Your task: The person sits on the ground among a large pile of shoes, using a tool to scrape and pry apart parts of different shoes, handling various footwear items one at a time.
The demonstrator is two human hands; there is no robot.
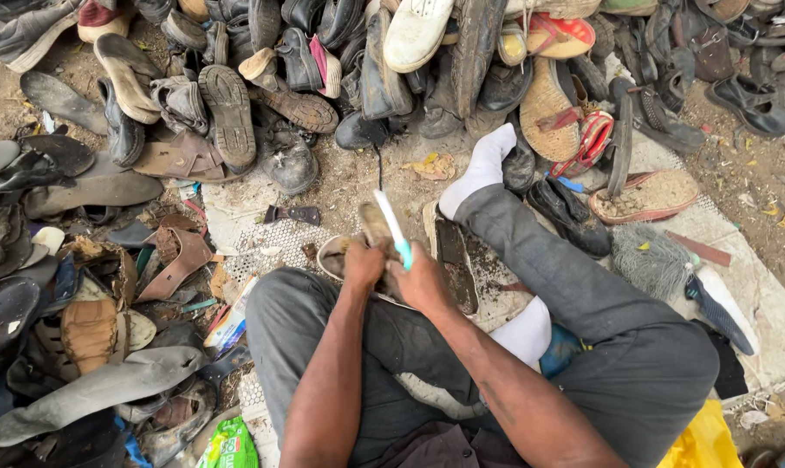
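I sit on the ground with my legs in grey trousers and white socks [483, 169]. My left hand [363, 263] grips a worn brown shoe [371, 232] held above my lap. My right hand [420, 279] is closed on a white and teal toothbrush [394, 230], whose head rests against the shoe's upper. A loose dark sole [453, 260] lies on the mat just right of my hands, between my legs.
A big heap of old shoes, sandals and soles [392, 61] fills the far side and the left [89, 338]. A pale mat [756, 295] lies under me. A grey brush [652, 256] lies at right, a green packet [229, 446] at bottom left, yellow plastic [704, 442] at bottom right.
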